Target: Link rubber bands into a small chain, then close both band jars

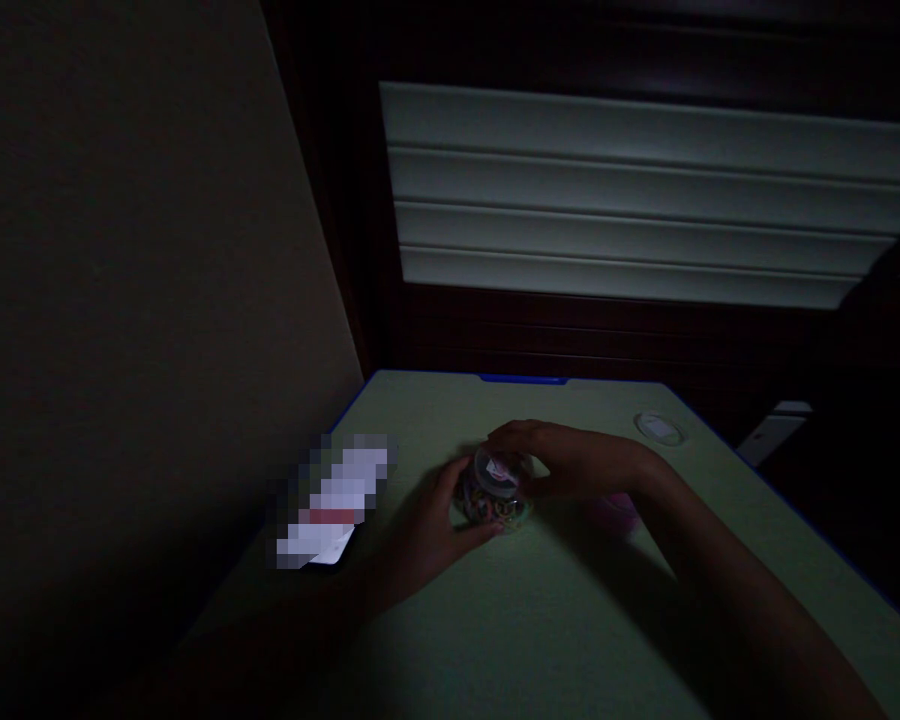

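A small clear round jar (499, 508) full of small multicoloured bands or rings stands on the table. Its contents are too dark to name for sure. Wrapped about its left side is my left hand (442, 520), thumb at the near side. From above and the right, my right hand (547, 455) curls its fingers over the clear lid (495, 472) on the jar's top, which carries a pale label. The fingertips on the far side are partly hidden. Something pink (616, 512) lies behind my right forearm, partly covered by it.
The pale green table (450, 620) has a blue edge. A loose clear round lid (660, 428) with a label lies at the back right. On the left is a blurred-out white object (337, 500). A wall (157, 250) borders the left, and slatted panels (607, 200) stand behind.
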`<state>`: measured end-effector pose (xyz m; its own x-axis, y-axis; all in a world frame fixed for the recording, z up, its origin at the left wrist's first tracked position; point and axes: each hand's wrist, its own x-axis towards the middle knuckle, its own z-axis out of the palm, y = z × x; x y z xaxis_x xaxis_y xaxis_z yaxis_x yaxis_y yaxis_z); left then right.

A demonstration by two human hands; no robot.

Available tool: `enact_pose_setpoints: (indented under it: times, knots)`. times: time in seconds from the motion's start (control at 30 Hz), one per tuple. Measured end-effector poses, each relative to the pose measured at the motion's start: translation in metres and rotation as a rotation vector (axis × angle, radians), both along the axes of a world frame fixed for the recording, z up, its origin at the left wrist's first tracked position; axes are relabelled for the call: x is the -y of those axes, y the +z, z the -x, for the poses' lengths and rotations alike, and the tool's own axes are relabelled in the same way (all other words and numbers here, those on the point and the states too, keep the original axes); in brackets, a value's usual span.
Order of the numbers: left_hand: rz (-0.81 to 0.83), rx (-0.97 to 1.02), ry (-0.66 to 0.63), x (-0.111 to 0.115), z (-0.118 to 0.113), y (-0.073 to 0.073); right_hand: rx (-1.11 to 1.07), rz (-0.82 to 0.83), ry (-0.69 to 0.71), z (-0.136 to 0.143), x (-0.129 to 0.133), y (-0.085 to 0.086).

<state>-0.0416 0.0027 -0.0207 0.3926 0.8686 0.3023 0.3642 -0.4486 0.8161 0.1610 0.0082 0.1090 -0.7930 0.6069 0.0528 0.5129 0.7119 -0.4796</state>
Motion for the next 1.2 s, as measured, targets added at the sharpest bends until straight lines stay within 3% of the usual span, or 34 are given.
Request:
enact_pose_setpoints:
  times: [0.23,0.67,1.2]
  knots:
    - [-0.015,-0.045,0.037,0.0015,0.0001,0.0023,0.048,-0.044,-0.119,0.0005,-0.0037,-0.0045]
    - [-0.014,-0.058,0.026,0.0021,0.0001,0.0056,0.094,-0.030,-0.216,0.0042,-0.0014,-0.0051]
    - [0.005,0.003,0.012,0.0013,0.0001,0.0031,0.035,0.034,-0.017,-0.0003,-0.0015,-0.0009]
